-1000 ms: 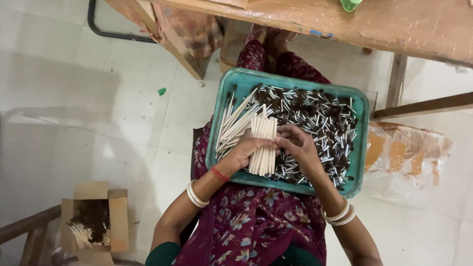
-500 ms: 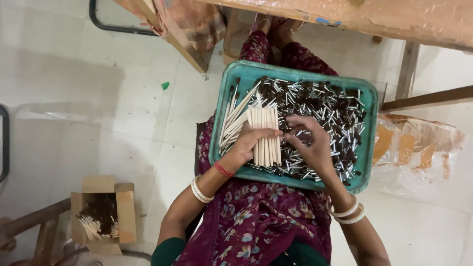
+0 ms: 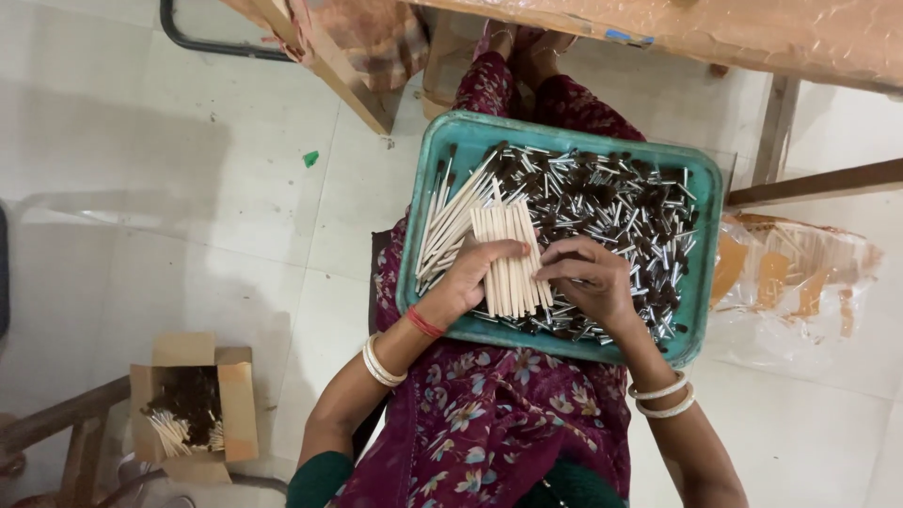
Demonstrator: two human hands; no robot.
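Pale tiled floor (image 3: 188, 188) all around, seen from above, with a worn wooden table edge (image 3: 715, 38) along the top right of the frame.

Centre of frame: flat bundle of thin pale wooden sticks (image 3: 510, 259), lined up side by side, clamped in the left hand (image 3: 470, 277), thumb across the front and fingers curled behind. Bundle held over the teal rectangular plastic tray (image 3: 701, 273), its upper ends pointing toward the top of the frame. Right hand (image 3: 588, 282) just beside the bundle on its right, fingers bent down and pinched together at the stick edges; whether anything is gripped between the fingertips cannot be told.

Inside the tray: loose fan of more pale sticks with dark tips (image 3: 451, 221) along the left side, and a dense heap of small silvery tubes with dark bristly ends (image 3: 621, 207) across the middle and right.

Tray resting on a lap in maroon floral cloth (image 3: 499, 423). White bangles (image 3: 381, 362) and a red thread on the left wrist, white bangles on the right wrist too.

Lower left of frame: open brown cardboard box (image 3: 235, 400) on the floor, holding dark material and a few pale sticks. Right of the tray: crinkled clear plastic bag (image 3: 800, 282) with orange patches. Small green scrap (image 3: 310, 158) on the tiles at upper left.
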